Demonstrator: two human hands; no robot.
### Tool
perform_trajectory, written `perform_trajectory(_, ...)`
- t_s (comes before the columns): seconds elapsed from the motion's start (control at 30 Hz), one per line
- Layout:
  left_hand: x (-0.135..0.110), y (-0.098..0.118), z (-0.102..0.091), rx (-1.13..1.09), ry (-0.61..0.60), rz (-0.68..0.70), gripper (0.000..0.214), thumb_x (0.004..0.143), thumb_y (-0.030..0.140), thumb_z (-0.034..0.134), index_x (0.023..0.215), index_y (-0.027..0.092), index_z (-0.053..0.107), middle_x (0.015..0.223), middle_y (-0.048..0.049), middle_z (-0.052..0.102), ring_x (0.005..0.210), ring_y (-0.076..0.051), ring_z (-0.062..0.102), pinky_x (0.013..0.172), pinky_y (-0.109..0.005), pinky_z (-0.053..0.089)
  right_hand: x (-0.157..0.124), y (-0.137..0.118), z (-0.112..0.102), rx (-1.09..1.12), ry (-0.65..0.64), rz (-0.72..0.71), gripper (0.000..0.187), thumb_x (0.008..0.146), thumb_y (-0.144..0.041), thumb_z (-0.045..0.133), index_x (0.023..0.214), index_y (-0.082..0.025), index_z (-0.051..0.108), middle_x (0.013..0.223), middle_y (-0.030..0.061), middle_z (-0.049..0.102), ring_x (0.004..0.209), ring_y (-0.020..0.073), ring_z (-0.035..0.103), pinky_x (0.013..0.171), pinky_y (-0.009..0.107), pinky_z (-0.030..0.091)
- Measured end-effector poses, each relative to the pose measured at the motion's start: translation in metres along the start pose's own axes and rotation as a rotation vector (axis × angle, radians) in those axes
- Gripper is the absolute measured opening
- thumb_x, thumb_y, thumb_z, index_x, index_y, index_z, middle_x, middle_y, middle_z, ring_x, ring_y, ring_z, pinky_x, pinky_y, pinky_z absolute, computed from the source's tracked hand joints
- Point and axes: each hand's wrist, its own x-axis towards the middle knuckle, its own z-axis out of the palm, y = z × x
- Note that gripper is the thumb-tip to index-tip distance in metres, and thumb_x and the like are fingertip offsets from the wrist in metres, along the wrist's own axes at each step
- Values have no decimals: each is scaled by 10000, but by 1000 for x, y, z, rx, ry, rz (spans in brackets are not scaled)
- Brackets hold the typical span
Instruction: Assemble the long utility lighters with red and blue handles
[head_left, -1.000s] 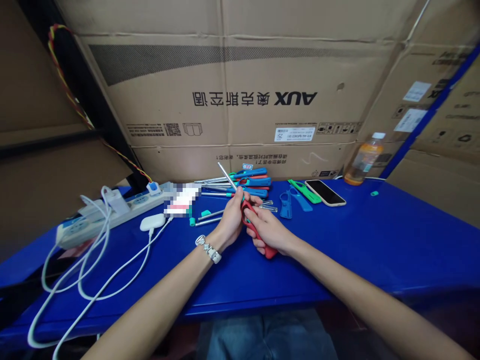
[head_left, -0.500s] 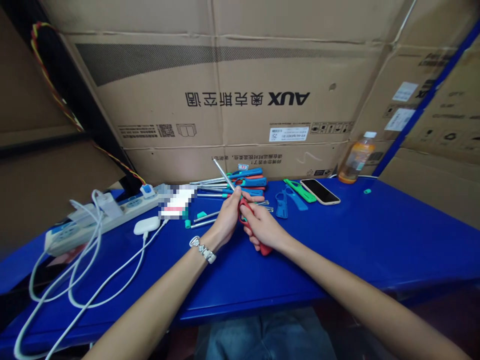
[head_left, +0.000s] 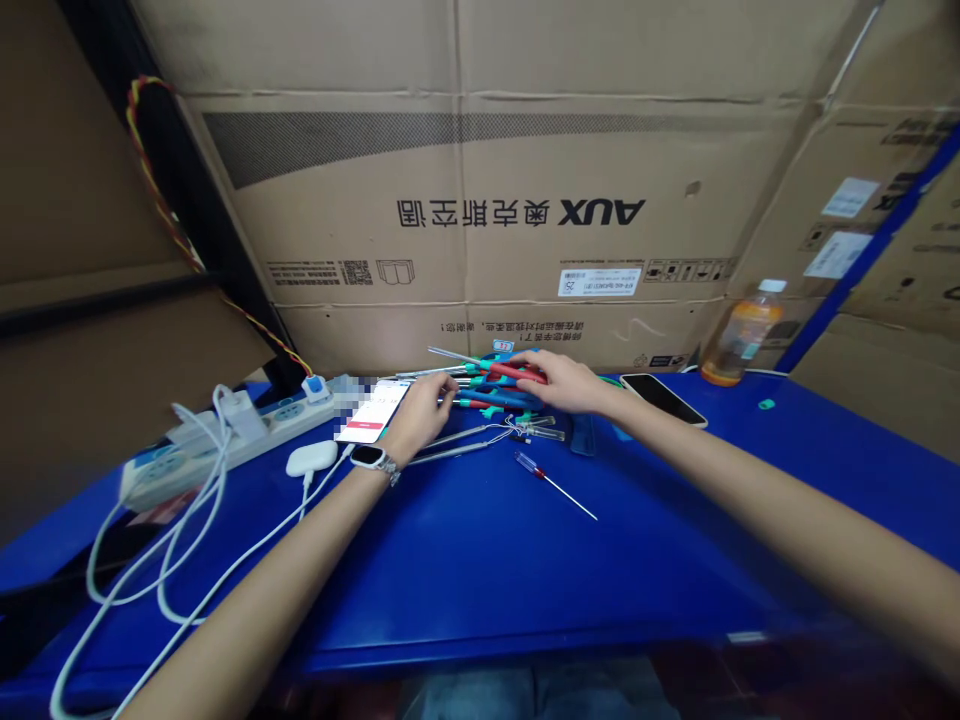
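Note:
My right hand (head_left: 561, 380) closes round the rear of a red-handled stick lighter (head_left: 510, 370), held over the pile with its metal tube pointing left. Under it lies a heap of stick lighters (head_left: 487, 400) with blue and red handles. My left hand (head_left: 426, 405) is at the tube ends of that heap with its fingers curled; what they grip, if anything, is hidden. In front of the pile are loose metal tubes (head_left: 454, 455) with thin wires and clear small parts (head_left: 546, 433). A small screwdriver (head_left: 555, 484) with a clear and red handle lies nearer to me.
A lit phone (head_left: 375, 408) is just left of my left hand, with a white case (head_left: 311, 458), cables and a power strip (head_left: 289, 415) further left. A dark phone (head_left: 664, 398) and a drink bottle (head_left: 742, 335) stand to the right. Cardboard (head_left: 510, 140) walls the back.
Both hands moved away from me to the pile, the right one carrying the red lighter there. They no longer hold it together. The screwdriver now shows on the table. The view shifted slightly.

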Motion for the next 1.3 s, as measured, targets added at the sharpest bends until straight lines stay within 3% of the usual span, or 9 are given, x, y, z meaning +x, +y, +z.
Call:
perform_trajectory(0.1,12,-8,-6,184,-94,95,91,766,130,584,778,204,634,884,-93,661,911,-280,552,869,-402,421,26,10,3,-230,-40,32,427,881,-308,541,1302,-239,570,1080,109,636,953,267,597,726,342,418)
perform_trajectory(0.23,26,-11,-1,391,-202,178,136,753,90,581,803,205,634,960,-119,682,980,-303,537,906,-430,387,39,13,21,-321,-21,-8,438,874,-303,530,1306,-243,562,1093,113,623,955,265,591,761,356,402)
perform_trajectory(0.47,37,-16,10,592,-301,249,166,804,64,557,822,200,651,934,-127,700,981,-312,560,904,-436,358,36,15,39,-313,89,-25,384,898,-314,532,1265,-215,586,1157,135,584,1088,302,531,874,407,378)
perform_trajectory(0.67,19,-7,-8,614,-347,306,252,919,125,468,1066,215,653,1076,-106,646,968,-264,596,854,-375,418,30,21,45,-253,120,-33,335,910,-271,516,1227,-213,606,1124,117,588,1095,293,512,877,401,364)
perform_trajectory(0.83,-4,5,-22,549,-312,344,277,995,185,391,1142,199,625,1087,-107,605,919,-239,608,811,-351,462,24,16,44,-231,159,2,261,937,-289,500,1132,-199,647,1103,117,614,1077,283,518,883,407,356)
perform_trajectory(0.97,-15,11,-28,517,-247,390,298,1010,197,373,1167,227,625,1099,-98,612,968,-237,607,854,-359,461,9,-9,34,-118,242,-67,340,998,-434,409,1028,-218,670,1060,86,664,1039,256,562,893,398,363)
perform_trajectory(1.1,-23,17,-29,336,-189,428,244,994,258,460,1154,237,644,1091,-92,646,1037,-253,604,919,-382,439,-14,-40,27,-111,108,-193,376,939,-518,514,1132,-216,628,1034,81,705,959,251,629,828,352,407)
perform_trajectory(1.23,-30,31,-33,192,-169,406,197,953,286,549,1103,250,672,1074,-84,681,1042,-253,601,934,-381,423,-31,-57,33,-202,43,-91,341,977,-471,442,1134,-225,619,946,107,717,851,274,670,719,328,423)
perform_trajectory(1.3,-32,35,-40,140,-80,392,189,923,289,593,1083,249,686,1086,-82,688,1050,-255,588,946,-382,407,-37,-60,38,-85,16,-51,313,981,-452,432,1104,-223,607,885,95,712,771,249,680,672,306,441)
